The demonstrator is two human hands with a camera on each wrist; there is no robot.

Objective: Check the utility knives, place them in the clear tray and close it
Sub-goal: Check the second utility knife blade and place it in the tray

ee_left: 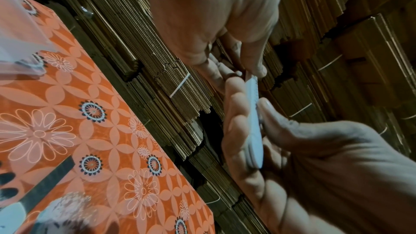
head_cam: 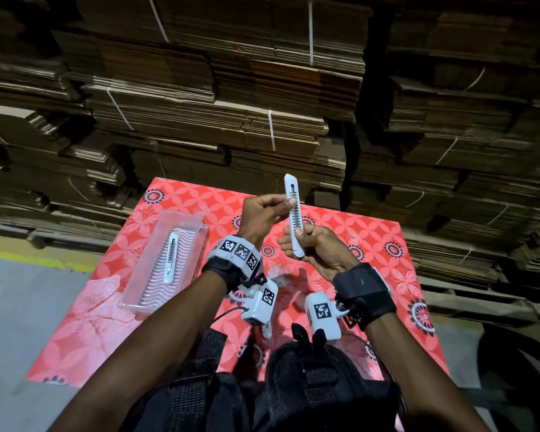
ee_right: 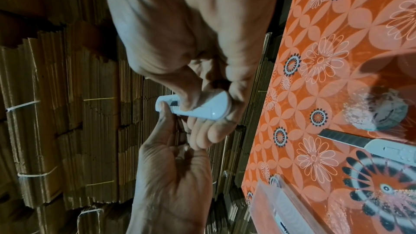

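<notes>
Utility knives, white: three seen. One upright above the bench, right hand curled round its lower end, left hand pinching its middle; held utility knife. One second knife lying in the clear tray, open, at left. One third knife, blade extended, on the bench near the wrists. Bundled cardboard stacks stand past the far edge.

A table under a red flowered cloth carries the things. A clear tray lies at its left. Another knife, blade out, lies beside a crumpled wad.
</notes>
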